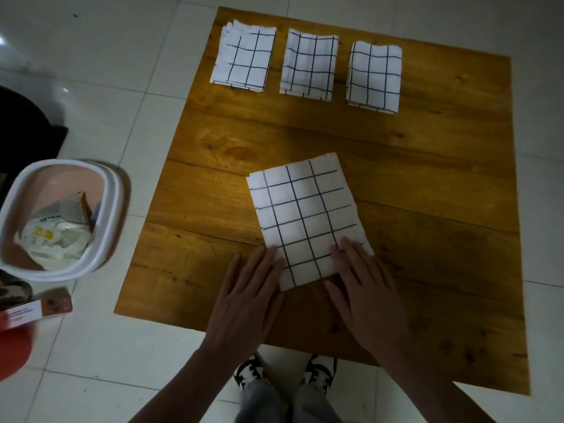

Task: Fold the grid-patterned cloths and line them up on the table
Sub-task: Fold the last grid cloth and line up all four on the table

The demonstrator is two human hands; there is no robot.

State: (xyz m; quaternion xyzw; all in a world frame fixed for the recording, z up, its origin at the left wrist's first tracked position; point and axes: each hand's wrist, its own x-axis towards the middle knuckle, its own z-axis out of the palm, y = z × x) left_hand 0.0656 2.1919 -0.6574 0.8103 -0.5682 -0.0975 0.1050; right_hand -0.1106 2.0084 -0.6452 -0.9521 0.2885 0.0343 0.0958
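Note:
A white cloth with a black grid (305, 215) lies flat and half-folded near the front of the wooden table (427, 184), slightly turned. My left hand (250, 297) rests flat on its near left corner with straight fingers. My right hand (363, 288) lies flat on its near right corner. Three folded grid cloths stand in a row along the far edge: left one (244, 56), middle one (309, 65), right one (374, 77).
A white bin (113, 203) with wrappers inside stands on the tiled floor left of the table. A box (33, 309) and a red object (12, 352) lie at the lower left. My shoes (287, 374) show under the table's front edge.

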